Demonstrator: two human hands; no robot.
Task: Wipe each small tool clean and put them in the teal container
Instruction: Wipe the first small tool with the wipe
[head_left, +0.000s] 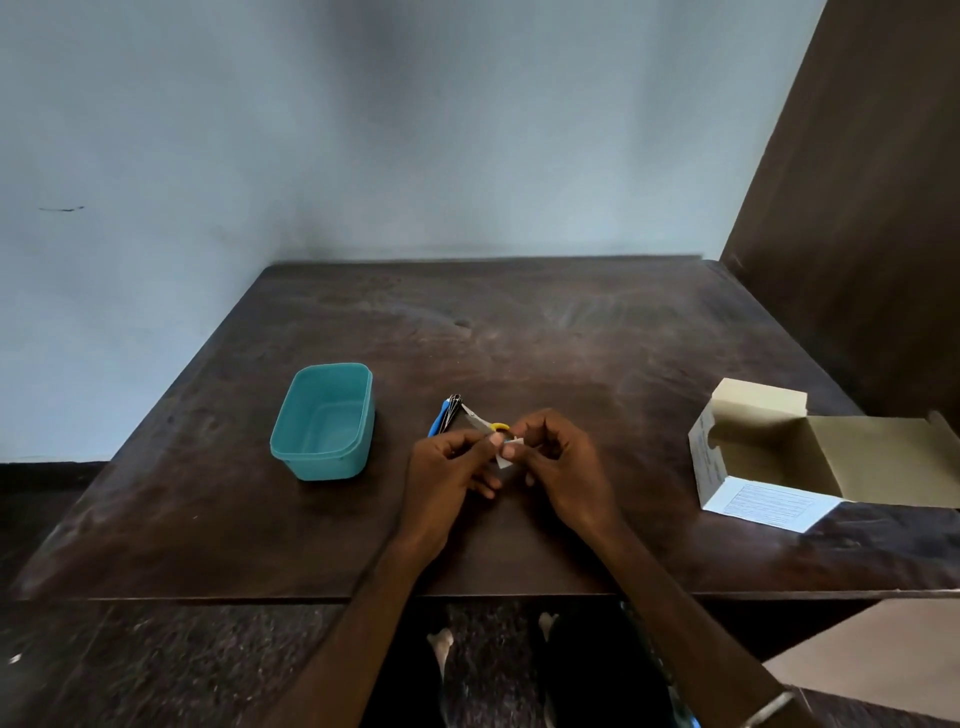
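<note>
The teal container (323, 422) stands on the dark wooden table (519, 332), left of my hands, with nothing visible inside. A small bundle of tools (451, 413) with blue and dark handles lies just beyond my hands. My left hand (451, 470) and my right hand (558, 465) meet above the table and pinch a small white wipe (506, 453) between their fingertips. A small yellow piece (500, 426) shows right behind the fingers; I cannot tell whether it is held.
An open cardboard box (769, 457) with its lid flap folded back sits at the table's right side. A pale wall (363, 156) stands behind the table and a brown panel (857, 182) at the right. The floor lies below the near edge.
</note>
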